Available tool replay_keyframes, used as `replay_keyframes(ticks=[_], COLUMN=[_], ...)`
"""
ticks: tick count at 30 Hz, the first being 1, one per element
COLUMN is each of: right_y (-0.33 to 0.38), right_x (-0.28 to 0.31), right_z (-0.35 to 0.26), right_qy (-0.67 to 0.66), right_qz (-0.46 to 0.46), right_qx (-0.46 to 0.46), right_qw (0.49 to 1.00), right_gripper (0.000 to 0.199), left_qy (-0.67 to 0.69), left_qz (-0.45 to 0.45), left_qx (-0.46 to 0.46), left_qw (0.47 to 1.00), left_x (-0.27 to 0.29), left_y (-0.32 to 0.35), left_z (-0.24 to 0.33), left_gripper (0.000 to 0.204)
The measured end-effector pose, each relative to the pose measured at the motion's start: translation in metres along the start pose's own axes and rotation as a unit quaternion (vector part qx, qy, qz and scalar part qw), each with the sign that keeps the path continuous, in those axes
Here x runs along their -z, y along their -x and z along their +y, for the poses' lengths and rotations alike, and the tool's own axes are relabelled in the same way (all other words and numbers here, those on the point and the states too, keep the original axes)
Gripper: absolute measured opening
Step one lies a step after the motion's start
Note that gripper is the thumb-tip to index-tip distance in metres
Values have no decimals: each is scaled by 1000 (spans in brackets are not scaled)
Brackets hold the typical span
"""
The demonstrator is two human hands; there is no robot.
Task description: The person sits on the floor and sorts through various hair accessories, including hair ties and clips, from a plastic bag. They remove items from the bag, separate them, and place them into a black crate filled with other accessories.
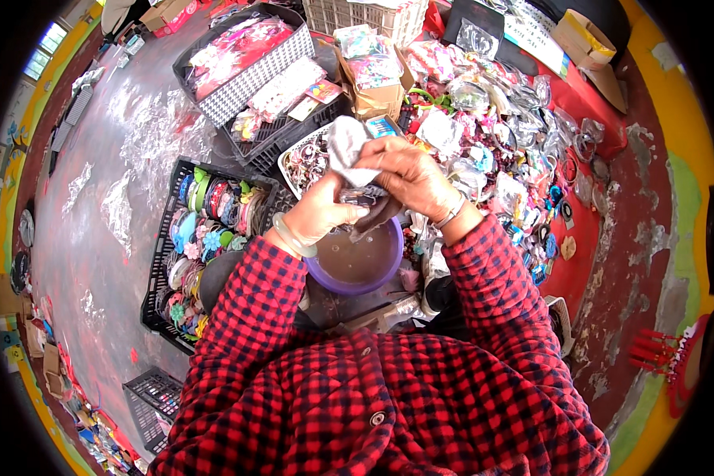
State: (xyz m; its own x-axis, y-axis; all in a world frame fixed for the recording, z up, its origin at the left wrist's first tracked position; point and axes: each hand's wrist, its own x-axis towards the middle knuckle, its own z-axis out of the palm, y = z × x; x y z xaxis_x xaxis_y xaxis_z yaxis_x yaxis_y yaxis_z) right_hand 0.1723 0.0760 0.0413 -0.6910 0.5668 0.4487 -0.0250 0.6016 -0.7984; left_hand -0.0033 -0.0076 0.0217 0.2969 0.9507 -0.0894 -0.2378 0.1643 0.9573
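My left hand (319,208) is closed around a small dark, shiny item (362,195), its thumb pressed along the near side; the exact kind is hard to make out. Pinched in my right hand (414,176) is a grey-white cloth (347,149), which stands up in folds above the item. A darker, wet-looking part of the cloth (379,220) hangs below the fingers. Both hands are close together over the far side of a purple basin (398,268) that holds murky brown water (353,260).
Left of the basin, a black crate (152,295) holds colourful headbands. Behind the hands stand a white basket (287,168) of small accessories, a cardboard box (379,101) and a patterned bin (258,78). Bagged hair accessories (484,119) heap up on the right over red cloth (575,262).
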Motion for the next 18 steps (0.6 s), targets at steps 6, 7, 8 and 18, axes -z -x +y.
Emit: replay_keyframes(ticks=[6, 7, 8, 18], right_y=[0, 0, 1, 3], right_x=[-4, -5, -5, 19], right_z=[-3, -3, -3, 2], right_qy=[48, 36, 24, 61], right_qz=[70, 36, 3, -119], right_qx=[11, 11, 10, -135], right_qw=[996, 999, 1000, 982], right_gripper=[23, 23, 23, 15], left_qy=[23, 7, 19, 52], left_qz=[-5, -1, 16, 26], left_qx=[18, 24, 17, -30], left_qw=[1000, 1000, 1000, 998], left_x=[-4, -1, -1, 3], left_y=[2, 1, -1, -3], left_z=[4, -2, -7, -9], left_gripper=[62, 60, 45, 63])
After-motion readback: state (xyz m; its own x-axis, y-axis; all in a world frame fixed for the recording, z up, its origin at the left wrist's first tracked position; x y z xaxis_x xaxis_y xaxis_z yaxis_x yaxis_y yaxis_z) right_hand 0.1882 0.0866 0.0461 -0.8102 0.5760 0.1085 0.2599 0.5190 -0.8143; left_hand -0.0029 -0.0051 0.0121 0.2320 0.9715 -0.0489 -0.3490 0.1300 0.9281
